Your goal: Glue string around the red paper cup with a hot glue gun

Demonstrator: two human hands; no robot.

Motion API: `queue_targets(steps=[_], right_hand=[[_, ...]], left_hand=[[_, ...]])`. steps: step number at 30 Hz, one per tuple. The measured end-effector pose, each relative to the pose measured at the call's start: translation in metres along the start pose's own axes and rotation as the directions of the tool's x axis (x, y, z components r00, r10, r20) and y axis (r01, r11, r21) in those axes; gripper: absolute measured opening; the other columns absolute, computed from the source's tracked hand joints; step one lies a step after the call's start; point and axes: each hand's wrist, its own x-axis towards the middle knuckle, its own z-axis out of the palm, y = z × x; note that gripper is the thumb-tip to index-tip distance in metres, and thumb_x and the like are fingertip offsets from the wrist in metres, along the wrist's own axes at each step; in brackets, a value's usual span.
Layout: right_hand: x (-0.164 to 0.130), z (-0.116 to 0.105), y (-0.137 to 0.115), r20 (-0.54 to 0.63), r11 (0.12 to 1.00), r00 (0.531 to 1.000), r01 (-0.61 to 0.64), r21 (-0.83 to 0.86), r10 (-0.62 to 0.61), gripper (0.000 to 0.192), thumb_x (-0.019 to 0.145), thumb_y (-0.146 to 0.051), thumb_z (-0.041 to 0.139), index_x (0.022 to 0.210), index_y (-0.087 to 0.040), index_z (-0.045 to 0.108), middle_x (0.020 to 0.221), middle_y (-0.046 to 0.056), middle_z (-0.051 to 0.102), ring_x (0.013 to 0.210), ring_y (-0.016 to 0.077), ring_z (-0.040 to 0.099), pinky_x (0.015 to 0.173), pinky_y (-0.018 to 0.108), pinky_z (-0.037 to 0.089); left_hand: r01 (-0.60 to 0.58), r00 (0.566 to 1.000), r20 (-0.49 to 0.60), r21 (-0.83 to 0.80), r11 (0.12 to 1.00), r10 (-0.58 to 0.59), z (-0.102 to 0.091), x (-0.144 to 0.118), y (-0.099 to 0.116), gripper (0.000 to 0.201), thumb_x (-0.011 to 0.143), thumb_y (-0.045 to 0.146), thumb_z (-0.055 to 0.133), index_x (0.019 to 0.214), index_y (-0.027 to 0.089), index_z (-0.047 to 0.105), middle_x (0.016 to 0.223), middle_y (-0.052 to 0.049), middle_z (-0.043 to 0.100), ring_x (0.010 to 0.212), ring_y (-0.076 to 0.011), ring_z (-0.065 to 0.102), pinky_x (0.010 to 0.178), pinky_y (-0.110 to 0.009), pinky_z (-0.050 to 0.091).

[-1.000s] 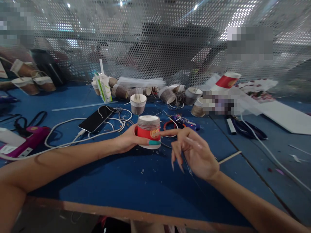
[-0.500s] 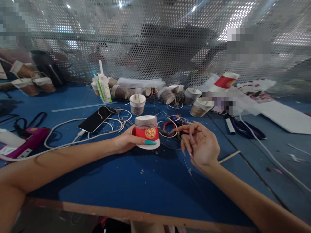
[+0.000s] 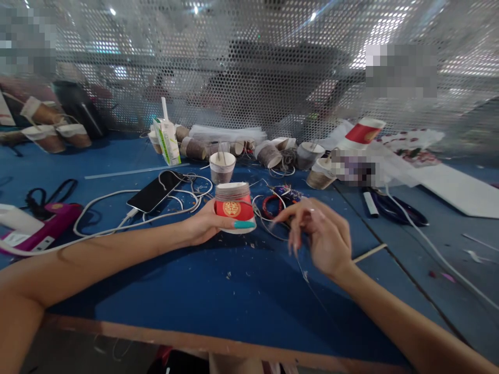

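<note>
My left hand (image 3: 206, 222) grips a paper cup (image 3: 235, 224), red and white with a gold emblem. Grey cord (image 3: 233, 191) is wound in rows round its upper part. A strand of that cord runs off the cup's right side towards my right hand (image 3: 322, 234). The right fingers are curled and slightly blurred, with a thin strand trailing below them; the exact pinch is hard to see. Between the hands, behind them, lie a red ring-shaped coil (image 3: 272, 206) and loops of white cable.
A phone (image 3: 156, 192) with a charging cable lies left, beside a magenta tool (image 3: 58, 223). Several cord-wrapped cups, among them an upright cup (image 3: 222, 169), and a drink carton (image 3: 167, 140) stand along the mesh panel (image 3: 234, 78). Scissors (image 3: 397, 210) lie right.
The cup has turned in my left hand, its emblem shifting left, and it has risen slightly. My right hand has rolled over, with its fingers now pointing more downward.
</note>
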Motion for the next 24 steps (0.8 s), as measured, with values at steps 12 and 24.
queue_targets(steps=[12,24], right_hand=[[0.034,-0.022,0.006,-0.248,0.187,0.824,-0.388,-0.903,0.51,0.051,0.09,-0.055,0.049,0.1,-0.007,0.065,0.095,0.025,0.071,0.096,0.0376,0.07,0.074,0.039,0.052],[0.037,-0.028,0.007,-0.252,0.297,0.885,-0.381,-0.876,0.392,0.054,0.085,-0.066,0.051,0.079,-0.014,0.065,0.071,0.02,0.07,0.069,0.0347,0.069,0.057,0.038,0.047]], left_hand=[[0.204,0.918,0.373,-0.152,0.967,-0.134,-0.012,-0.002,0.009,0.086,0.061,0.027,0.084,0.141,0.027,0.051,0.132,-0.008,0.066,0.118,-0.0267,0.064,0.103,-0.041,0.046],[0.179,0.958,0.247,-0.128,0.975,-0.143,-0.013,0.004,0.004,0.055,0.064,0.021,0.082,0.117,0.018,0.067,0.118,-0.01,0.074,0.11,-0.0241,0.068,0.103,-0.04,0.047]])
